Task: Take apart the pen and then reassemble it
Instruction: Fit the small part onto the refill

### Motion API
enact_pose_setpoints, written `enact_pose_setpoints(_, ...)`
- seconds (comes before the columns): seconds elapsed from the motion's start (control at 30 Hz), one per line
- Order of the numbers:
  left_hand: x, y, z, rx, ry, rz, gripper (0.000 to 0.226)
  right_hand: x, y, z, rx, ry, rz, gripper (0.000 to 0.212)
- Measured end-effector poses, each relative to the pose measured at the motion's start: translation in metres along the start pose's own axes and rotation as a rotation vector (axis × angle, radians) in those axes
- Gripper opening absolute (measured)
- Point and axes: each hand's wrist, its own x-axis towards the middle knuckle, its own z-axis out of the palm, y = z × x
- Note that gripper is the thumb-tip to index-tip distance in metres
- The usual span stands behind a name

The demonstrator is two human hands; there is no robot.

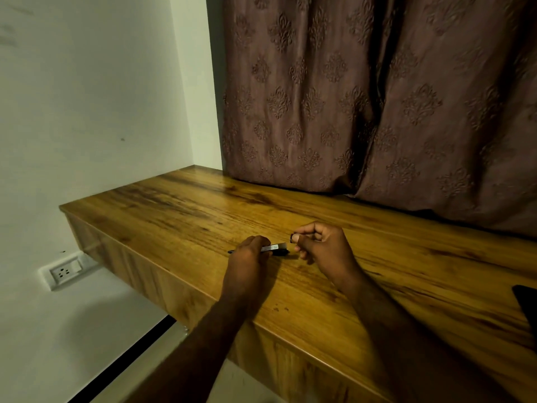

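My left hand (249,257) rests on the wooden table (180,207) and grips the pen body (276,247), a clear barrel with a dark tip poking out to the left of the fingers. A black part of the pen (280,252) lies on the table right under the barrel's open end. My right hand (321,246) hovers just to the right, thumb and forefinger pinched on a small black pen piece (292,237), held a short way from the barrel's end.
A brown patterned curtain (377,97) hangs along the table's back edge. A dark flat object (527,303) lies at the table's right edge. The table's left edge drops off beside a white wall with a socket (65,271).
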Motion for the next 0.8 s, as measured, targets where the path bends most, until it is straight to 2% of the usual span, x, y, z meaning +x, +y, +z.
enact_pose_setpoints(0.37,0.0,-0.002,-0.001,0.025,0.038,0.006,0.012,-0.004,0.001,0.01,0.035,-0.02,0.028,0.011)
enact_pose_setpoints(0.53,-0.001,-0.002,-0.001,0.026,0.035,0.004,0.012,-0.003,0.005,0.012,-0.03,-0.039,0.02,0.006)
enact_pose_setpoints(0.8,0.0,0.002,-0.004,0.087,0.036,0.018,0.014,-0.002,0.013,0.012,-0.188,-0.03,-0.01,0.017)
